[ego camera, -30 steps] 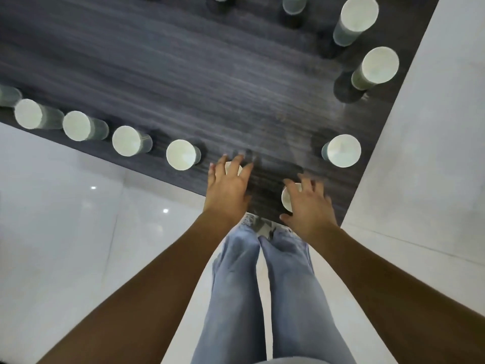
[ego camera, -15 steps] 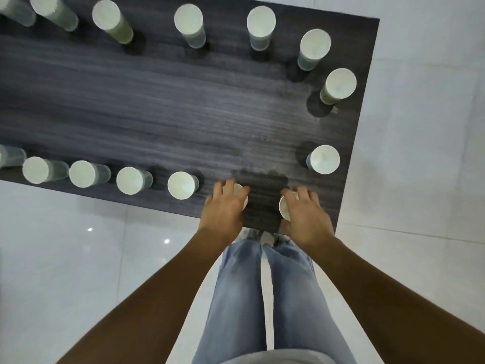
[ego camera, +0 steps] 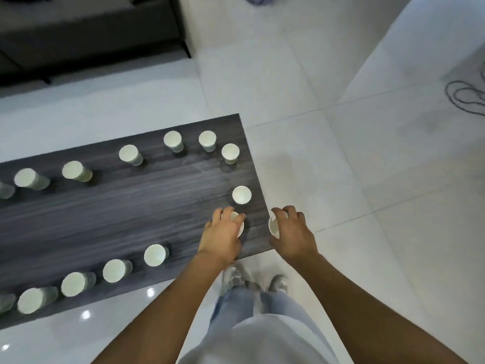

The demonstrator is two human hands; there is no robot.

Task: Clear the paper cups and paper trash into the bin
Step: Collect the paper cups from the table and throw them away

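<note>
White shirt and pale blue jeans (ego camera: 236, 303) fill the bottom of the view at six o'clock, with grey trainers (ego camera: 233, 281) planted on the glossy floor tiles (ego camera: 367, 206). Up from there, both arms reach forward. The left hand (ego camera: 221, 236) sits over the near corner of the dark wood-grain table (ego camera: 118, 206), fingers curled round a paper cup (ego camera: 239, 224) from above, holding it. At three o'clock of it, the right hand (ego camera: 295, 232) grips a second cup (ego camera: 273, 225), thumb on the near side and fingers hooked over the far rim; that cup hangs just off the table's edge, over the tiles.

Along the near edge, running away to nine o'clock, a row of cups (ego camera: 115, 270) stands upright. At twelve o'clock of the left hand, close by, a lone cup (ego camera: 241, 194) stands near the table's right end. Further on, a far row of cups (ego camera: 128, 154) lines the opposite edge, curving round the far corner.

Beyond the table, a dark sofa (ego camera: 91, 30) sits at eleven o'clock. Out at two o'clock, a coiled cable (ego camera: 465, 97) lies on the floor. No bin shows anywhere.
</note>
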